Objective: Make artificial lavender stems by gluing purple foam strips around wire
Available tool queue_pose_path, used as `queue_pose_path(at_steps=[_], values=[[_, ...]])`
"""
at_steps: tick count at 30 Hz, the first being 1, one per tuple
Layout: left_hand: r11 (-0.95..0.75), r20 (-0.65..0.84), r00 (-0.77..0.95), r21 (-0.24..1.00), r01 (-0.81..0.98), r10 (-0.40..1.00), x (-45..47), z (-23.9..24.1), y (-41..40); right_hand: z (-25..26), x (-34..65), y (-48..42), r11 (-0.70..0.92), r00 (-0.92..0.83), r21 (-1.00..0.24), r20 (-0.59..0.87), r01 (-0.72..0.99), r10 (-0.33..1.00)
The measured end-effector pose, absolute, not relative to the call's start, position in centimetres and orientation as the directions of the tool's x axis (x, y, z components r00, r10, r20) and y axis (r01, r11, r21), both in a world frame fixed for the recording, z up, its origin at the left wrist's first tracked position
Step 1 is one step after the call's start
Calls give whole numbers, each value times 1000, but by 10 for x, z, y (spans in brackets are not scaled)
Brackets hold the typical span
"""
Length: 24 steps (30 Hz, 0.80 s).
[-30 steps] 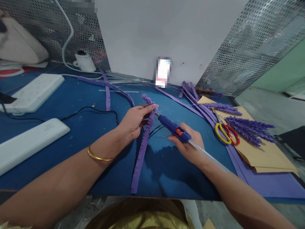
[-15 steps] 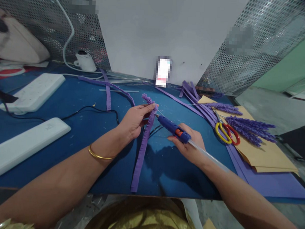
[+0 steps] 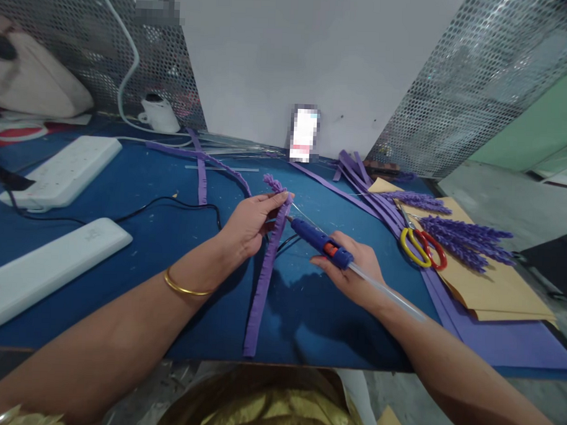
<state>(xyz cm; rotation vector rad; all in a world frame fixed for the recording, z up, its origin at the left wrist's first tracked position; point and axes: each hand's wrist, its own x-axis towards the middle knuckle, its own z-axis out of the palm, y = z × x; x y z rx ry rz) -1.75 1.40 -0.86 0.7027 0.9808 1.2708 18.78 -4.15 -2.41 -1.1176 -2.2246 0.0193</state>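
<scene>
My left hand [image 3: 250, 224] pinches a purple paper flower [image 3: 275, 183], whose curled tip sticks out beyond the fingers. From that pinch a fringed purple paper strip [image 3: 265, 277] hangs down toward the table's front edge. A thin wire [image 3: 310, 216] runs from the flower toward my right hand [image 3: 356, 261]. That hand is closed around a blue hot glue gun [image 3: 310, 234], its nozzle close to the upper part of the strip; whether they touch I cannot tell. A clear glue stick [image 3: 387, 292] juts from the back of the gun.
On the right, red-and-yellow scissors [image 3: 422, 247] and finished purple flower stems [image 3: 468, 237] lie on brown paper [image 3: 499, 294]. A white power strip [image 3: 71, 168] and a long white device [image 3: 58, 266] occupy the left. A lit phone [image 3: 303, 132] leans against the back panel.
The glue gun's nozzle has shifted slightly down and left along the strip. More of the thin wire shows above the gun. My left hand holds nearly the same position.
</scene>
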Motion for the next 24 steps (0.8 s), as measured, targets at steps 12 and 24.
queue_pose_path(at_steps=[12,24], values=[[186,-206,2,878,-441,979,-19,-9,15,-21,187,-43,663,-465,-283,527,693,712],[179,-205,-7,873,-454,979,-20,-10,17,-22,187,-43,698,-502,-261,536,667,679]])
